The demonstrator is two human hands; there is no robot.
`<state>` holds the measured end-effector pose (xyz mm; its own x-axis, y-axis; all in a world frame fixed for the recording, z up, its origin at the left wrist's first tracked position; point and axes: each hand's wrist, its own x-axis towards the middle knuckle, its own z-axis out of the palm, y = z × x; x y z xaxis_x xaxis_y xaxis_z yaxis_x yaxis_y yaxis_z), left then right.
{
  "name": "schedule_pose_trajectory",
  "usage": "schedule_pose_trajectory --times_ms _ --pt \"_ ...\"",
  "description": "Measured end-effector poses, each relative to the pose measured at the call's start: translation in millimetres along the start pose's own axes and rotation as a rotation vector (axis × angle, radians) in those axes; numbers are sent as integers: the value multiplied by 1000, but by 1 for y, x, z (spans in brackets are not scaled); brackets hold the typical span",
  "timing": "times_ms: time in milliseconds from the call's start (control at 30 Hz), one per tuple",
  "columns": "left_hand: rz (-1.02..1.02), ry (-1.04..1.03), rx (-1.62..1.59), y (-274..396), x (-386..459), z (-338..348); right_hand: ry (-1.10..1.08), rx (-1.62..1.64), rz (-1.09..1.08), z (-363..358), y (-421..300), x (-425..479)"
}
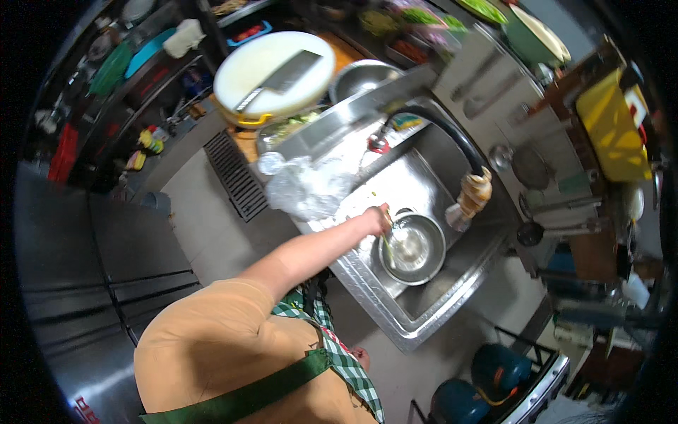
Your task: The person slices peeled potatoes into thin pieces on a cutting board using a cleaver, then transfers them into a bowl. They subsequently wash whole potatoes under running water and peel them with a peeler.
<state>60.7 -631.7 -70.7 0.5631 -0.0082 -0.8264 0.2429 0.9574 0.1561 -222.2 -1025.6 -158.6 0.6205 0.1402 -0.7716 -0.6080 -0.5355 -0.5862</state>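
Observation:
My left hand (pixel 378 220) reaches over the rim of a round steel bowl (pixel 435 265). Its fingers are closed around a thin green stalk (pixel 387 249) that hangs down into the bowl; the grip is blurred. What looks like clear water fills part of the bowl, which sits at the near end of a stainless steel sink (pixel 402 331). Beside my left forearm, a crumpled clear plastic bag (pixel 310 188) rests on the drainboard. Low by my checked apron (pixel 347 355) is my right hand (pixel 361 358), mostly hidden and apart from the sink.
A black faucet hose (pixel 455 135) with a wrapped end (pixel 473 196) arches over the basin. Beyond the sink's raised edge, a cleaver (pixel 291 71) lies on a thick white chopping board (pixel 238 69) near another steel bowl (pixel 349 85). Ladles (pixel 529 233) hang on the right; gas cylinders (pixel 498 365) stand below.

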Motion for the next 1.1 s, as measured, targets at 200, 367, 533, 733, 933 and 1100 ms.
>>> schedule_pose_trajectory --times_ms 200,367,533,733,933,1100 --pt "-116 -194 114 1 -133 39 35 -255 -158 14 -43 1" --pt "352 -685 321 109 -266 50 -6 -296 -96 51 -82 -28" --pt "1132 -350 583 226 -325 30 -60 -197 22 88 -71 -39" --pt "1579 64 1467 297 -141 -103 69 -383 29 165 -91 -49" --pt "1402 33 1709 297 -143 -119 148 -135 20 230 -131 -51" --pt "1176 -136 2140 301 -163 -93 269 -304 -124 248 -153 -55"
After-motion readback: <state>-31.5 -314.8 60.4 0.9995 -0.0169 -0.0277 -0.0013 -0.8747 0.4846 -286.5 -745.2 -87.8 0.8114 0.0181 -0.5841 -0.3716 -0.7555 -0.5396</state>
